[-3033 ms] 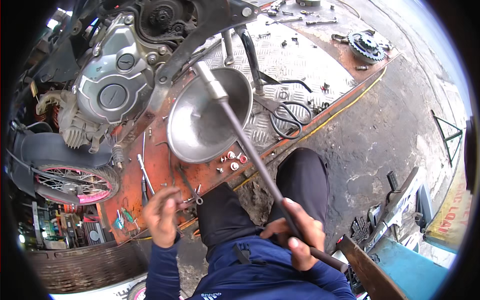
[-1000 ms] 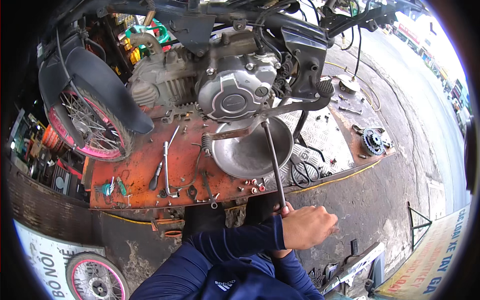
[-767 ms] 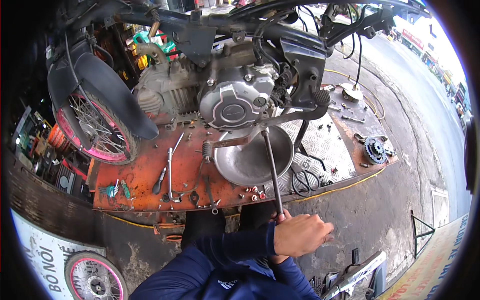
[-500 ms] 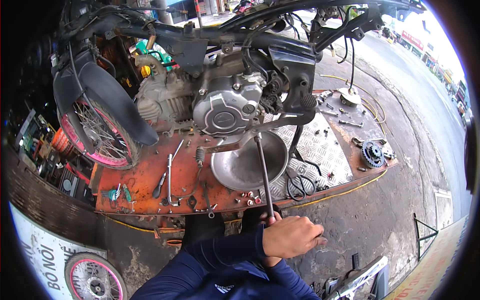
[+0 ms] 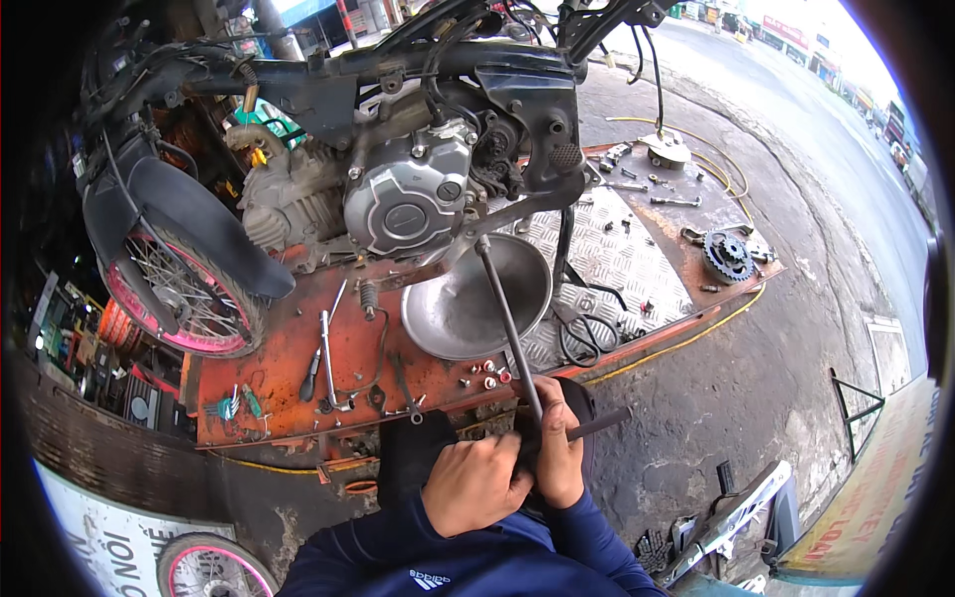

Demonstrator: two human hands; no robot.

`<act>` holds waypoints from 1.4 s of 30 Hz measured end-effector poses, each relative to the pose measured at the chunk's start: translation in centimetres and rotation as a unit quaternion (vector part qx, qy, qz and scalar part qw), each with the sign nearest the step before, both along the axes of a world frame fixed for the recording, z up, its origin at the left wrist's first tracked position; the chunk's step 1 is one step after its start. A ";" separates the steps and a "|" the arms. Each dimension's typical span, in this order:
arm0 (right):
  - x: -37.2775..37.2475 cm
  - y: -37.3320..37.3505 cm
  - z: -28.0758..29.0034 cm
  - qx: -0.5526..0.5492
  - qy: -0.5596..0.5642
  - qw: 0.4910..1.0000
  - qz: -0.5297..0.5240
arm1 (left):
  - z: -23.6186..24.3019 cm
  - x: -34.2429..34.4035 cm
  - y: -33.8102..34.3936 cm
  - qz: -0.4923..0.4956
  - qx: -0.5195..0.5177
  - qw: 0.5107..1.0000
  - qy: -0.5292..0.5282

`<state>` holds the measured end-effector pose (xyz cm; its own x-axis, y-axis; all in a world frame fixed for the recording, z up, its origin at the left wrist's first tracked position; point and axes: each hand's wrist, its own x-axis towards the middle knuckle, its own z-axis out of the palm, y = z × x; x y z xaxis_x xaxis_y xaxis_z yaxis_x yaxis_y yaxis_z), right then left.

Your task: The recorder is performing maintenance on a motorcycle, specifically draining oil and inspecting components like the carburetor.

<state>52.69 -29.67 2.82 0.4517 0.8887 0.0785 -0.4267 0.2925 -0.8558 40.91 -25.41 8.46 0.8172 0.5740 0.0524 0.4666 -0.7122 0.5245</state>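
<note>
My right hand (image 5: 559, 456) is closed around the top of a T-handle wrench (image 5: 509, 320), thumb along its shaft. One end of its crossbar sticks out to the right of that hand. The shaft slants up and away to the underside of a motorcycle engine (image 5: 406, 199), beside the kick lever. Close on the left is my left hand (image 5: 470, 486), its fingers curled and slightly blurred. Whether they hold the crossbar's other end is hidden. A metal basin (image 5: 438, 316) stands below the engine, behind the shaft.
On the orange work stand (image 5: 279, 373) lie an L-shaped wrench (image 5: 330, 363), a screwdriver (image 5: 309, 376) and several bolts. A black sprocket (image 5: 728, 257) rests at the right end. The front wheel (image 5: 189, 289) is at the left; a loose pink-rimmed wheel (image 5: 214, 569) is low left.
My left hand has swung from across the right hand back to its left side, uncovering the right hand and the crossbar. The whole view has shifted, with the motorcycle now further left.
</note>
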 end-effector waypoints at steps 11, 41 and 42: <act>1.3 0.5 1.6 0.056 0.334 0.932 -0.133 | -0.5 1.3 1.1 -0.019 -0.023 0.999 0.023; 9.3 -5.8 -9.4 0.268 0.480 0.742 -0.382 | -0.6 1.4 1.5 -0.055 -0.030 0.991 -0.118; 7.6 -2.9 -7.3 0.318 0.425 0.829 -0.177 | -0.7 1.9 1.4 -0.072 -0.042 0.987 -0.134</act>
<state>60.32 -32.62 -4.44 0.8078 0.5895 -0.0006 -0.5873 0.8049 0.0848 42.76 -23.98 7.80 0.8536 0.4647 0.2353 0.1997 -0.7092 0.6762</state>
